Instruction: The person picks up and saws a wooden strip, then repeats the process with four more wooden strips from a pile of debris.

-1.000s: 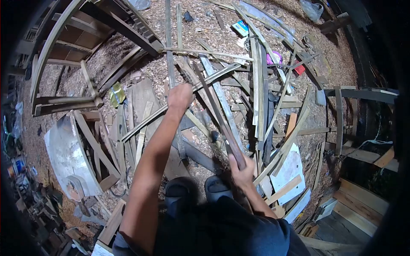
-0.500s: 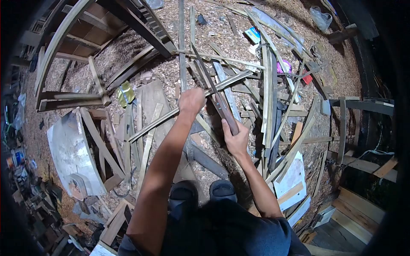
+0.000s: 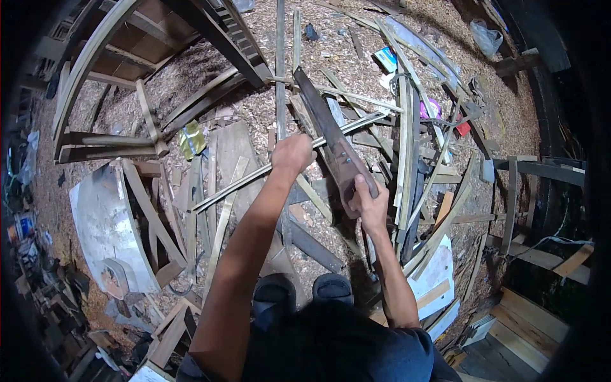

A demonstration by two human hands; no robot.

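Note:
My left hand point(image 3: 293, 155) is closed around a long thin wooden strip point(image 3: 238, 183), which slants from lower left to upper right. In my right hand point(image 3: 372, 202) is a handsaw, gripped by its wooden handle point(image 3: 347, 167). The dark saw blade point(image 3: 315, 105) points up and away, crossing the strip just right of my left fist. Whether the teeth touch the strip cannot be made out. Beneath the blade lies a wooden board point(image 3: 307, 121) on the ground.
Wood strips point(image 3: 403, 153) lie in a pile on the right. A wooden frame point(image 3: 210, 38) stands upper left, with a curved pale metal piece point(image 3: 105, 223) below it. My sandals point(image 3: 332, 288) rest on wood chips. A yellow packet point(image 3: 191, 140) and a plastic bag point(image 3: 486, 38) lie around.
The saw has turned so more of the blade's flat side shows, and my right hand has shifted slightly right. My left hand still grips the strip.

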